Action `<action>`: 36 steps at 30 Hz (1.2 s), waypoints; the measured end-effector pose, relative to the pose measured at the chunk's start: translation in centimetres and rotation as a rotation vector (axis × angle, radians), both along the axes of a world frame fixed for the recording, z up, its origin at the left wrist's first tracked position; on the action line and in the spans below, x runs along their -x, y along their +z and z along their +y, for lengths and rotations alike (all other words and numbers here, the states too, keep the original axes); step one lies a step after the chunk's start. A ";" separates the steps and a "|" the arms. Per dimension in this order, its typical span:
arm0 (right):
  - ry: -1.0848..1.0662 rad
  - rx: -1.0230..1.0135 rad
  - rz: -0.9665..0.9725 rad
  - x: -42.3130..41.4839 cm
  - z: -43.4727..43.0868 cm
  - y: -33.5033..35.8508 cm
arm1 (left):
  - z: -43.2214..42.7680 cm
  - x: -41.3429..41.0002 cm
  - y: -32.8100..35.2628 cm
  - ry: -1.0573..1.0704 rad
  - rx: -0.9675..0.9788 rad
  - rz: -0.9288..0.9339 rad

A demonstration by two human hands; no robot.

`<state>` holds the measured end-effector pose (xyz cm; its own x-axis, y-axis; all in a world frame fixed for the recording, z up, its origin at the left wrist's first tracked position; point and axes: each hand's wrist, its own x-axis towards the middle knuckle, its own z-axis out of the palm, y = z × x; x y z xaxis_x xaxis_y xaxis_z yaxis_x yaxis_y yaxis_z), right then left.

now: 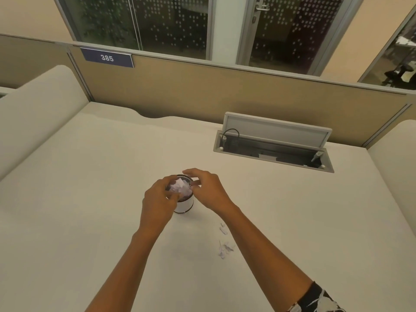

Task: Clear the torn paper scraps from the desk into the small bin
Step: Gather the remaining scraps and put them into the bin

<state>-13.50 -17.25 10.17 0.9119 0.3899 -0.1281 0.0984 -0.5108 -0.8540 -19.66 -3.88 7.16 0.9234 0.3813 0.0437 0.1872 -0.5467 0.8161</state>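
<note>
Left hand (157, 202) wraps small bin (185, 204), steadying it. Bin: short white cylinder, dark rim, heaped to brim with crumpled white scraps (180, 188). Right hand (208, 190) over mouth, fingers at heap; pinching or pressing, cannot tell. Torn bits (225, 248) lie loose on smooth pale surface (90, 176), beside right forearm. Risk: overfull heap spills light paper; forearm sweep scatters bits.

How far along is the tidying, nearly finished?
Mostly done: the small bin is already heaped with torn scraps. In hand: the left hand and right hand are both at its rim, over that paper. Left: two little clusters of scraps on the desk near the right forearm.
</note>
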 end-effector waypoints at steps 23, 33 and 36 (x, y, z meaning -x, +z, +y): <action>-0.356 0.245 0.067 0.1 -10.9 -7.1 | -0.3 -5.0 -1.0 -0.223 -0.435 0.329; -0.232 0.433 0.020 1.2 -11.7 -9.8 | -0.7 -6.7 -1.9 -0.262 -0.647 0.427; -0.125 0.557 -0.063 2.0 -11.1 -10.6 | -1.0 -7.0 -2.1 -0.271 -0.694 0.436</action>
